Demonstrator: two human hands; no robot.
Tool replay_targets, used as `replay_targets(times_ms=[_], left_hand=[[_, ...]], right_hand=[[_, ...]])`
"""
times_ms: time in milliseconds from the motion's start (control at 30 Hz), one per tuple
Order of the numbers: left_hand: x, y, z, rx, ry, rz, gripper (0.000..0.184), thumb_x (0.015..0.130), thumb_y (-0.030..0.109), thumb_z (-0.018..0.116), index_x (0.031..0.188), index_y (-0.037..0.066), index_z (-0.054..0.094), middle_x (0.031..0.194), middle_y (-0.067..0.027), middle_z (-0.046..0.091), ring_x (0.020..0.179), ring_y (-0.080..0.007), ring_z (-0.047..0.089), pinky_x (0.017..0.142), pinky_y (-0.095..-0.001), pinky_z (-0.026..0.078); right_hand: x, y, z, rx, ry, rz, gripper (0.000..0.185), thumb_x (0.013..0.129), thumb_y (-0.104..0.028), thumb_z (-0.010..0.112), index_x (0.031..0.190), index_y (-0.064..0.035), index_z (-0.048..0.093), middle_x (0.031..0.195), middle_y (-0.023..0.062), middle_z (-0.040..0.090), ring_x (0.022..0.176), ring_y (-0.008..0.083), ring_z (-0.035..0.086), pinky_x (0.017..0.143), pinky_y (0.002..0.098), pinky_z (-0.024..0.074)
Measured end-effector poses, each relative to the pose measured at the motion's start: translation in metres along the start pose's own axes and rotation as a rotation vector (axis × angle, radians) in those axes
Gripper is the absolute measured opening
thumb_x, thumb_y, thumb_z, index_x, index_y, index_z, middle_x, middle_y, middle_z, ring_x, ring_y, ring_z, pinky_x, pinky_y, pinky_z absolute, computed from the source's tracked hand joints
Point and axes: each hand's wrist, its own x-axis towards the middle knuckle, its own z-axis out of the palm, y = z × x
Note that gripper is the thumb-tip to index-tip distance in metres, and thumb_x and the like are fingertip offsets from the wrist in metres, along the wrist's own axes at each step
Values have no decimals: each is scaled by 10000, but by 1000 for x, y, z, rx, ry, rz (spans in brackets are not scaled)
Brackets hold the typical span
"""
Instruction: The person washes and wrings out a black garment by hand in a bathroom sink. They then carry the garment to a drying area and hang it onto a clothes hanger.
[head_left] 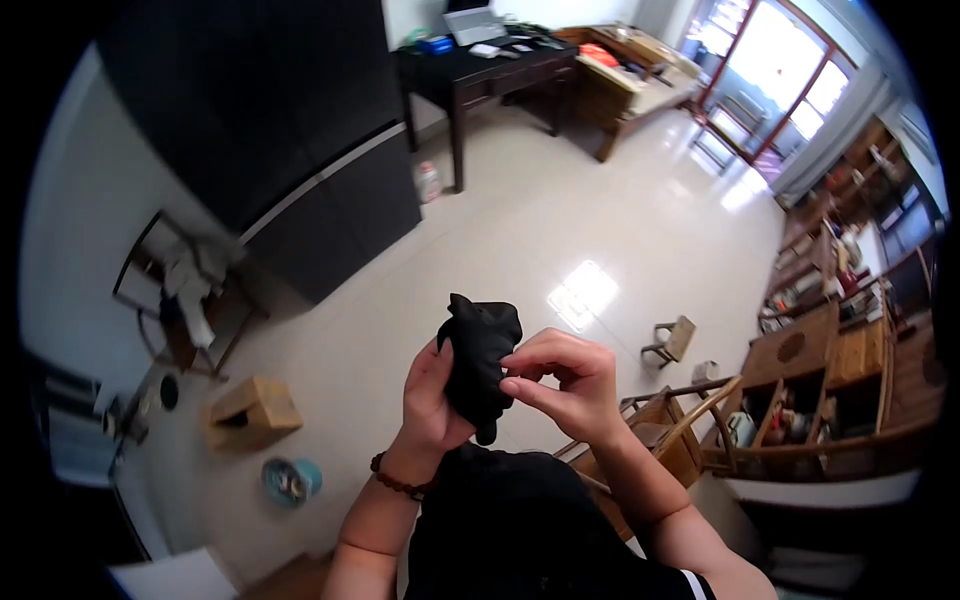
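Observation:
A dark black bundle [482, 350] that looks like soft fabric is held up in front of my body, above the floor. Its exact kind cannot be made out. My left hand [432, 395] wraps round it from the left and below, thumb along its near side. With thumb and index finger pressed together at its right edge, my right hand [565, 380] pinches a small part of it. One corner sticks up at the top, and a narrow end hangs at the bottom. A beaded bracelet [398, 480] circles my left wrist.
A wooden box stool [252, 412] and a blue bin [290, 482] stand at the left. Wooden furniture [790, 360] and a small stool [670, 340] are at the right. Farther off are a dark cabinet [340, 215] and a desk [480, 90].

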Motion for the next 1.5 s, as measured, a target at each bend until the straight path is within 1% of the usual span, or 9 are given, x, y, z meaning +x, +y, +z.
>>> replay_targets(times_ms=[467, 767, 1000, 1067, 1167, 1267, 1367, 1400, 1500], left_hand=[[318, -32, -31, 9, -245, -486, 413, 1099, 253, 389, 1374, -46, 464, 1251, -166, 632, 1112, -233, 656, 974, -377, 547], [516, -100, 6, 125, -344, -500, 438, 1093, 284, 396, 1360, -57, 463, 1240, -194, 631, 1123, -262, 656, 973, -381, 551], [655, -166, 23, -49, -398, -589, 482, 1089, 312, 401, 1394, -60, 421, 1284, -223, 601, 1113, -301, 661, 995, -422, 543], [693, -194, 23, 51, -227, -606, 472, 1092, 314, 394, 1369, -65, 439, 1266, -217, 611, 1061, -294, 681, 920, -429, 579], [764, -233, 19, 4, -246, -675, 454, 1091, 304, 401, 1348, -66, 458, 1229, -194, 628, 1006, -262, 693, 878, -417, 590], [845, -269, 16, -71, -403, -789, 431, 1088, 290, 419, 1331, -61, 475, 1156, -166, 649, 954, -220, 688, 893, -396, 583], [924, -301, 38, 19, -508, -916, 391, 1075, 270, 459, 1292, -49, 519, 1080, -123, 658, 883, -162, 664, 810, -327, 567], [951, -314, 48, 107, -560, -963, 378, 1070, 265, 468, 1279, -44, 535, 1063, -107, 660, 876, -147, 655, 782, -303, 554], [1019, -361, 77, 177, -762, -1135, 328, 1063, 251, 491, 1243, -7, 581, 1020, -38, 640, 858, -84, 591, 742, -249, 494]], right_hand=[[174, 68, -122, -425, 559, -43, 225, 720, 93, 826, 918, 17, 754, 821, 114, 711, 696, 162, 671, 615, 252, 520], [288, 117, -288, -217, 644, -128, 139, 766, 80, 794, 877, 12, 748, 812, 90, 715, 644, 121, 661, 581, 236, 539], [338, 164, -423, 15, 831, 97, 74, 883, 80, 678, 911, 39, 624, 867, 93, 629, 612, 99, 597, 571, 253, 535], [340, 198, -474, 74, 830, 200, 124, 893, 59, 658, 1000, 39, 600, 928, 99, 638, 681, 115, 624, 600, 265, 549], [374, 233, -551, -301, 937, 318, 331, 851, 22, 659, 1171, 9, 573, 1110, 113, 659, 965, 128, 655, 693, 262, 574], [392, 268, -625, -346, 999, 364, 142, 868, -58, 743, 936, 13, 642, 807, 70, 694, 743, 103, 676, 638, 250, 551], [436, 251, -676, -477, 1045, 391, 268, 867, -111, 781, 706, -6, 594, 541, 9, 598, 553, 78, 621, 530, 252, 511], [440, 258, -699, -569, 1024, 441, 135, 893, -97, 745, 869, 10, 666, 747, 59, 683, 705, 97, 667, 626, 245, 535], [483, 240, -747, -90, 831, 84, 543, 903, -199, 737, 1363, -1, 525, 1360, 165, 554, 1227, 227, 573, 992, 361, 482]])
